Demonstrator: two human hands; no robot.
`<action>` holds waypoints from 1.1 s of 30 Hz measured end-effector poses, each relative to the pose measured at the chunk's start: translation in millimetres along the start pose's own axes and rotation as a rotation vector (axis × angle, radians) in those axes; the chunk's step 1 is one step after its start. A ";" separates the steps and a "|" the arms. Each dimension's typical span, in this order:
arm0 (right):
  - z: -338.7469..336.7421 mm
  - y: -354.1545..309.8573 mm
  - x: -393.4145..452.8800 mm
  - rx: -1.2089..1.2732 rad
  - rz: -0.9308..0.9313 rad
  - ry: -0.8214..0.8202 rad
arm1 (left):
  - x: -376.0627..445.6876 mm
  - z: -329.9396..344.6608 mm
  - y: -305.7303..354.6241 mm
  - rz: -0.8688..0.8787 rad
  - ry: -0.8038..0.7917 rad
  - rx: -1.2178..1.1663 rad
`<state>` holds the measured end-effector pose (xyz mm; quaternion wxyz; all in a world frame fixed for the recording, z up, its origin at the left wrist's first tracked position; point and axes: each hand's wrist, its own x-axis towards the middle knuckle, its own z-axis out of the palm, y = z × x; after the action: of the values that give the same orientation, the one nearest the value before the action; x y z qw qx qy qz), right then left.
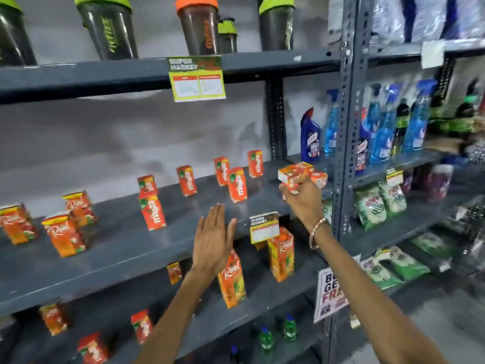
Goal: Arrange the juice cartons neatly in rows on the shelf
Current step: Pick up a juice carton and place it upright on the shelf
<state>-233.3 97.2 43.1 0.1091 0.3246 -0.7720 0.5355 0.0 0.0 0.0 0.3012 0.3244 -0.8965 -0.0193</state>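
Note:
Small red juice cartons (237, 184) stand scattered on the grey middle shelf (126, 248), and orange Real cartons (64, 235) stand at its left end. My right hand (304, 198) is shut on two small cartons (301, 174), held sideways above the shelf's right end. My left hand (214, 239) is open and flat, fingers together, in front of the shelf's front edge, holding nothing. Taller orange Real cartons (280, 254) stand on the shelf below, partly behind my left hand.
Dark shaker bottles (198, 24) line the top shelf. A price tag (196, 78) hangs from its edge and another tag (263, 227) from the middle shelf. A perforated upright post (346, 122) divides off the right bay with blue cleaner bottles (383, 132) and green pouches (370, 208).

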 end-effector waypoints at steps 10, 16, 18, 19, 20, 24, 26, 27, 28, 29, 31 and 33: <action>10.5 17.3 77.9 -0.245 0.198 -0.028 | 19.0 29.0 -3.5 -0.088 0.056 0.226; 23.1 27.1 90.5 -0.244 0.285 -0.032 | 18.9 30.5 -2.0 -0.101 0.029 0.264; 23.9 30.6 98.0 -0.207 0.315 -0.074 | 19.8 30.4 -2.5 -0.104 0.025 0.268; 23.9 33.3 100.8 -0.190 0.318 -0.089 | 19.9 30.7 -3.1 -0.106 0.024 0.268; 22.9 35.1 102.2 -0.173 0.318 -0.099 | 19.9 30.9 -3.5 -0.106 0.027 0.268; 10.8 31.4 99.5 -0.113 0.190 -0.099 | 19.7 31.1 -2.1 -0.111 0.027 0.260; 10.0 26.4 100.1 -0.028 0.125 -0.108 | 19.6 31.5 -2.6 -0.116 0.018 0.256; 11.4 25.0 101.5 0.033 0.090 -0.104 | 19.7 31.5 -3.1 -0.114 0.014 0.258; 11.1 21.1 100.6 0.101 0.073 -0.102 | 19.8 31.0 -3.5 -0.110 0.009 0.259; 12.8 19.3 100.7 0.179 0.057 -0.107 | 19.9 30.2 -3.9 -0.105 0.000 0.257; 12.4 13.6 97.8 0.343 0.055 -0.150 | 19.5 28.4 -5.4 -0.093 -0.017 0.237; 13.9 9.0 93.3 0.487 0.103 -0.189 | 18.9 25.3 -7.5 -0.073 -0.030 0.217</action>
<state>-307.8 50.8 78.8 -0.0724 0.3500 -0.6427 0.6777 -21.2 -21.2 -12.4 0.2500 0.3872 -0.8853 0.0619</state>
